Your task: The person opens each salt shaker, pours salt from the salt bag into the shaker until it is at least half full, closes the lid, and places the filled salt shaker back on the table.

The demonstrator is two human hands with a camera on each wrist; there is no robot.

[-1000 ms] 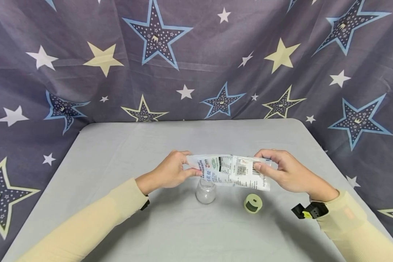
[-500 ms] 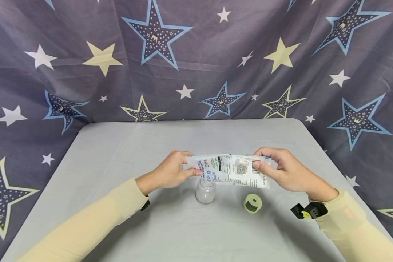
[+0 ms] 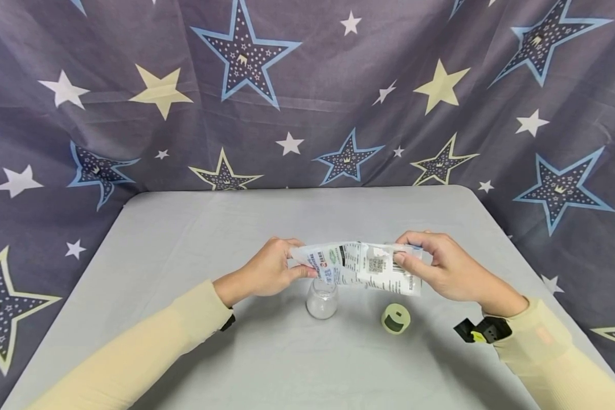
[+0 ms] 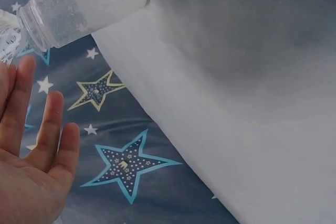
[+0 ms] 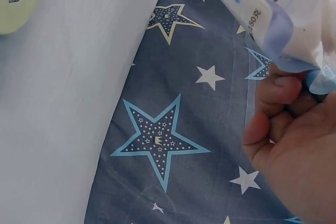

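Observation:
A white printed salt bag [image 3: 361,266] stretches sideways between both hands, over a small clear glass jar [image 3: 322,303]. My left hand [image 3: 267,269] pinches the bag's left end, just above the jar's mouth. At the other end, my right hand [image 3: 448,272] grips the bag between thumb and fingers; the right wrist view shows that hand [image 5: 299,135] at the bag's bluish corner [image 5: 281,35]. In the left wrist view the bag's end meets the mouth of the jar [image 4: 79,14], and white grains lie in the jar's bottom. The bag hides part of the jar's neck in the head view.
A pale green round cap [image 3: 396,319] with a small square hole sits on the grey table [image 3: 307,364], right of the jar. Behind the table hangs a dark curtain [image 3: 307,97] printed with stars.
The bag's right part has shifted slightly left and its surface has creased a little more. More white shows in the jar. Both hands keep their hold.

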